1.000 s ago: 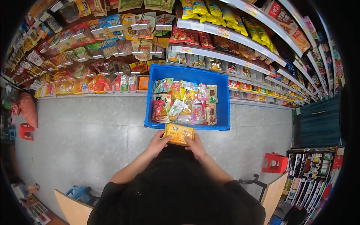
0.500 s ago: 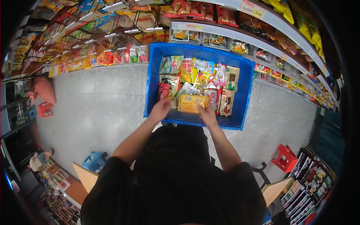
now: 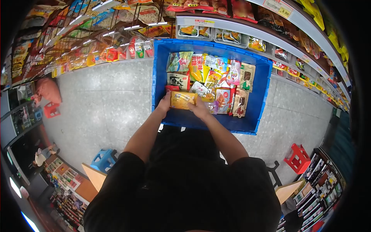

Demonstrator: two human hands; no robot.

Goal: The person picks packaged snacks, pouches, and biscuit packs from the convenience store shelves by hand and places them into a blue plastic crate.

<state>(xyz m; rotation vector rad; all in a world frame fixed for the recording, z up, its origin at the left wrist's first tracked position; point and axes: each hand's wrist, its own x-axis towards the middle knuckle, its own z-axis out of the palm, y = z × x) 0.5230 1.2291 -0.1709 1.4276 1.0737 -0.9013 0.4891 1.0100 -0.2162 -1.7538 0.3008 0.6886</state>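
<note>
A yellow snack packet (image 3: 182, 100) lies level between my two hands, over the near left part of the blue crate (image 3: 247, 126). My left hand (image 3: 165, 102) grips its left end. At the right end, my right hand (image 3: 199, 107) closes on it with the thumb on top. Just beyond the packet is a white and red bag with dark lettering (image 3: 178, 81), partly covered. A yellow corn-pictured bag (image 3: 198, 69), a pink packet (image 3: 233, 73) and brown-and-cream packets (image 3: 240, 103) lie further back and to the right in the crate.
Shelves of packaged snacks (image 3: 232, 36) curve along the far side. On the grey tiled floor (image 3: 104, 108) stand a blue stool (image 3: 103, 160) at left and a red stool (image 3: 297, 159) at right. A person (image 3: 43, 156) is at the far left.
The yellow packet has moved left within the crate, from in front of the middle bags to the left side. My right hand has moved left with it, and my left hand now holds its end.
</note>
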